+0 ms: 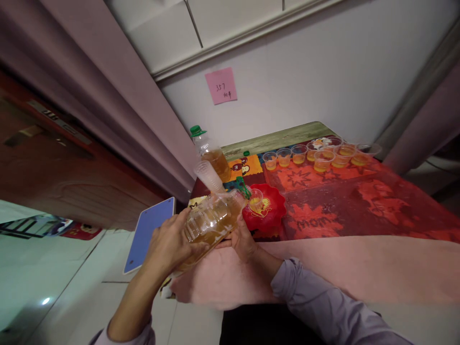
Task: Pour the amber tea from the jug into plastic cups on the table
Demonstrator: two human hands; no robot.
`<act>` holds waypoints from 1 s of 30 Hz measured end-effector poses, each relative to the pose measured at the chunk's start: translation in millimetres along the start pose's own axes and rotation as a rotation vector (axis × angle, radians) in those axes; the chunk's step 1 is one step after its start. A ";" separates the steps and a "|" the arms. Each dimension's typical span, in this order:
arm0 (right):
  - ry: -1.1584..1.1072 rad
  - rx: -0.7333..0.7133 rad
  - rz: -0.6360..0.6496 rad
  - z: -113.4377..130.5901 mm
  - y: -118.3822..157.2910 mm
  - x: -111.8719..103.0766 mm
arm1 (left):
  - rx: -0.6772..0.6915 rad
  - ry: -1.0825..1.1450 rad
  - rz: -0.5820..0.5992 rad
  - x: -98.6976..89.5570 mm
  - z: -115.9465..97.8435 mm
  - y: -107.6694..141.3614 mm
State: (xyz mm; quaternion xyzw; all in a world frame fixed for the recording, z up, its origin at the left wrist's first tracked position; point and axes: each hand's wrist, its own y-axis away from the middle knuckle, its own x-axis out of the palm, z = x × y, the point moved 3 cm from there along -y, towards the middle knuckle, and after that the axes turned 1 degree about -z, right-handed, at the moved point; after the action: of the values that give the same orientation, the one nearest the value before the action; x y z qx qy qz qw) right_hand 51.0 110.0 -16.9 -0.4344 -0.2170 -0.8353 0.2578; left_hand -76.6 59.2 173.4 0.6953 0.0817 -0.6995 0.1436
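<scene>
My left hand (168,242) is wrapped round the lower body of a large clear plastic bottle (213,218) with amber liquid in it. Its neck tilts down to the right, with a green piece (243,188) at the mouth. My right hand (244,239) grips the same bottle near its shoulder, thumb on the near side and fingers underneath. Right by the mouth, a small clear plastic cup (256,195) stands on a red scalloped plate (276,218). Whether liquid is flowing I cannot tell. Behind the bottle leans a stack of clear cups (207,175).
A second bottle (217,163) with a green cap stands at the back left, a loose green cap (246,153) to its right. Several cups with yellow liquid (323,160) stand at the back right of the patterned tablecloth (319,211). A blue board (151,232) is at the left.
</scene>
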 end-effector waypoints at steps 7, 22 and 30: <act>-0.002 -0.001 0.006 -0.4 -0.6 0.2 | 0.003 -0.004 0.001 3.7 3.6 -0.6; 0.022 0.000 0.009 1.5 0.7 1.3 | -0.010 -0.004 0.015 -1.8 -2.6 -0.2; 0.006 -0.002 -0.005 -1.5 -1.0 0.0 | -0.001 0.004 0.006 2.2 2.8 -1.3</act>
State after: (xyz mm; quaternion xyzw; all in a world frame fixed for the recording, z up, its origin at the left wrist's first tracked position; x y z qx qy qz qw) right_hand 49.4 109.8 -17.8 -0.4315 -0.2165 -0.8375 0.2561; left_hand -79.6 59.3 171.1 0.6969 0.0804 -0.6975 0.1457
